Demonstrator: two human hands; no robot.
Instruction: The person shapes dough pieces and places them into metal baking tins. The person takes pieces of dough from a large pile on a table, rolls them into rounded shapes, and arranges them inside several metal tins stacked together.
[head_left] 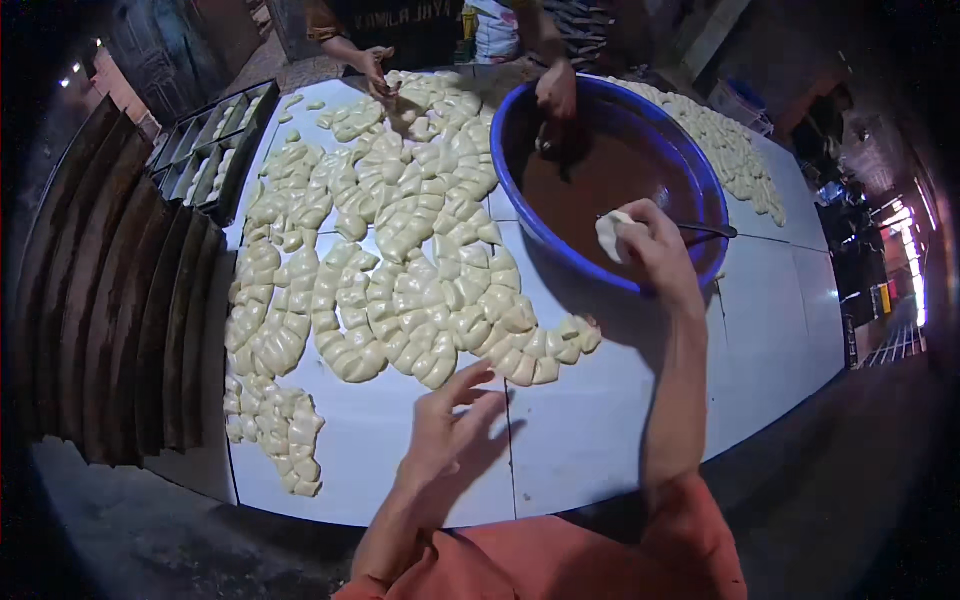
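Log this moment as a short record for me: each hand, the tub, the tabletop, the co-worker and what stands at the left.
Right hand: pinching a pale dough piece above the tub
Left hand: empty, fingers apart, near the dough pieces
Blue tub: brown contents, dark handle across the right rim
White tabletop: dough pieces spread left of the tub, more beyond it
Co-worker: one hand at the tub, another over the dough
Left side: dark compartmented tray, brown slabs
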